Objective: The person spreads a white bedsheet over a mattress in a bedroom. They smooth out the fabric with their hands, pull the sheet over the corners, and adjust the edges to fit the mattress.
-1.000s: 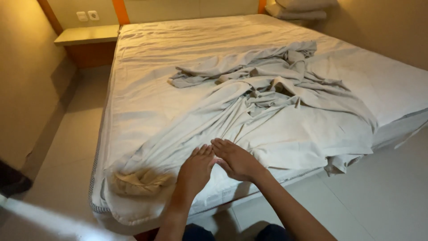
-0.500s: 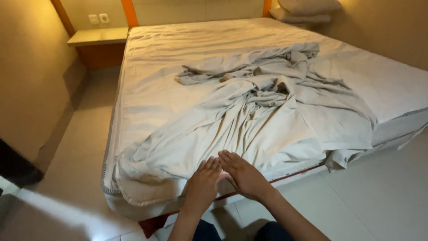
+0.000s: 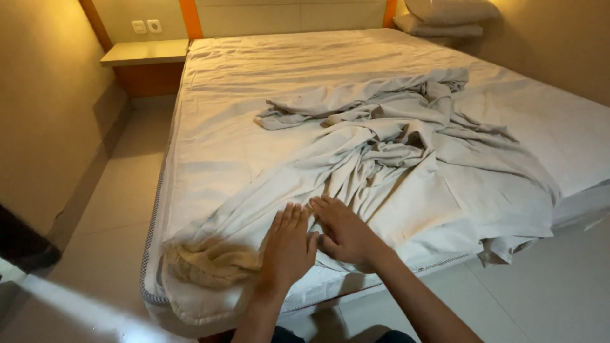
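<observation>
Head view, largest first: bed, pale fitted cover, corner nearest. Loose sheet, crumpled across the middle, one edge trailed to that corner. Left hand laid flat on the edge, palm down, fingers straight and together. Right hand pressed just beside it, fingers extended, slightly spread, nothing gripped.

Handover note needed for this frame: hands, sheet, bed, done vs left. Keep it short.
Left hand: open, flat on the loose sheet near the foot edge of the bed.
Right hand: open, flat on the same sheet, beside the left, gripping nothing.
Sheet: bunched and twisted across the mattress middle, one corner hanging off the foot end.
Done: fitted cover is on.
Left: loose sheet not yet spread flat.
</observation>
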